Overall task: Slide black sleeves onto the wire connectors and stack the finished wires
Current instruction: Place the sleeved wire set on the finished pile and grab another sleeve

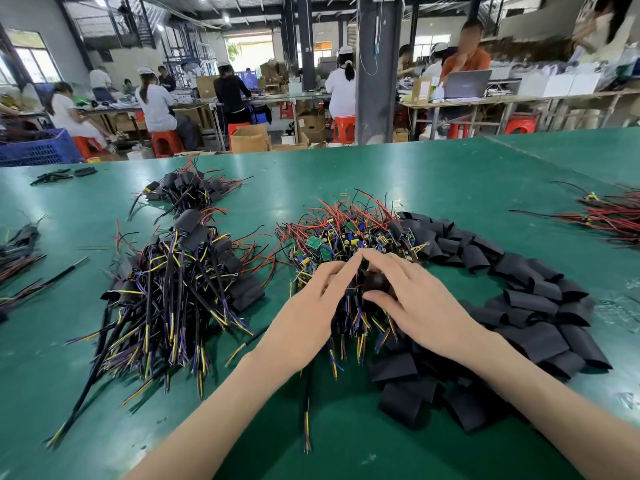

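Note:
A heap of unsleeved wires with small circuit boards (346,233) lies at the table's centre. My right hand (412,299) grips a black sleeve (375,282) over the near edge of that heap. My left hand (318,296) meets it from the left, fingertips pinching the wire assembly (353,317) whose coloured leads hang down beneath both hands. Loose black sleeves (530,299) curve in a band along the right. A stack of sleeved wires (176,289) sits to the left.
A smaller pile of sleeved wires (187,190) lies further back on the green table (346,427). Red and black wires (609,216) lie at the right edge, more wire bundles (17,251) at the left. Seated workers and benches fill the background.

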A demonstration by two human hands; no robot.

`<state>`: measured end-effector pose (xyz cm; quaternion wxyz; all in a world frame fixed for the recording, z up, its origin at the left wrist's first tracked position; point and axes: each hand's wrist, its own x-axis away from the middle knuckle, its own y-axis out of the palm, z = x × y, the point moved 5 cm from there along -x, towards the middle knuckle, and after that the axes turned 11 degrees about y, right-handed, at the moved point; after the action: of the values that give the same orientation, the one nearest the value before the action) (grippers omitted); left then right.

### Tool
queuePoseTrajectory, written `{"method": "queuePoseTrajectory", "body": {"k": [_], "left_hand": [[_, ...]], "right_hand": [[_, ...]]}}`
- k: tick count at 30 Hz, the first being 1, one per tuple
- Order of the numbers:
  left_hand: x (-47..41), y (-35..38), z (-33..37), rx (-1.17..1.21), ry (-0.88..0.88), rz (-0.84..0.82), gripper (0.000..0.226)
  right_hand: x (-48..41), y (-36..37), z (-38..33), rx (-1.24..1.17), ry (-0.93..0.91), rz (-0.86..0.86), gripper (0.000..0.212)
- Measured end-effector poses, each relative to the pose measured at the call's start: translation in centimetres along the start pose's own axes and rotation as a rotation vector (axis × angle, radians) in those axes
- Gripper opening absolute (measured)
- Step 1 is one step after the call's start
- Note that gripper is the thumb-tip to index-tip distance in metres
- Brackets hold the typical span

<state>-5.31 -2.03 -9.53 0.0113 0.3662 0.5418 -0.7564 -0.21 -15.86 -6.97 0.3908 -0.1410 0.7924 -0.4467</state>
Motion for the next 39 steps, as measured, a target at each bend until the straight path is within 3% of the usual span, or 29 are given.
{"method": "queuePoseTrajectory", "body": {"k": [3,6,10,14,19,22,27,30,33,39], "left_hand": [[-0.1,-0.4,0.1,-0.028,-0.013,0.131,0.098],[-0.2,-1.1,0.4,0.038,-0.001,0.204,0.063],[0.2,-1.7,-0.9,-0.066,-0.233,0.220,0.062],[0.8,-1.6,-2.7,-0.086,-0.417,0.130,0.047],[0.4,-1.5,-2.7,0.114,-0.361,0.126,0.019],[0.2,-1.9,-2.4,0.349,-0.404,0.158,0.008],[0.1,-2.3,-2.2,0.556,-0.405,0.147,0.008],[0.1,-2.3,-2.3,0.534,-0.416,0.172,0.022],[0.0,-2.4,-2.5,0.552,-0.429,0.233,0.011],[0.1,-2.6,-2.4,0.662,-0.413,0.293,0.020]], "right_hand": [[0.1,0.0,-0.1,-0.116,0.032,-0.045,0.059],[0.1,0.1,0.2,-0.231,0.034,-0.077,0.054],[0.0,0.0,0.4,-0.174,0.039,-0.090,0.045],[-0.1,-0.6,0.4,-0.135,0.022,-0.056,0.043],[-0.2,-1.1,0.3,-0.119,0.001,0.012,0.043],[-0.2,-1.3,0.6,-0.121,0.015,-0.009,0.044],[-0.1,-1.4,0.6,-0.036,0.009,-0.050,0.044],[0.0,-1.3,0.4,0.002,-0.006,-0.069,0.042],[0.1,-1.0,0.1,0.078,-0.070,-0.067,0.039],[0.2,-0.3,0.3,-0.116,-0.009,-0.120,0.051]]}}
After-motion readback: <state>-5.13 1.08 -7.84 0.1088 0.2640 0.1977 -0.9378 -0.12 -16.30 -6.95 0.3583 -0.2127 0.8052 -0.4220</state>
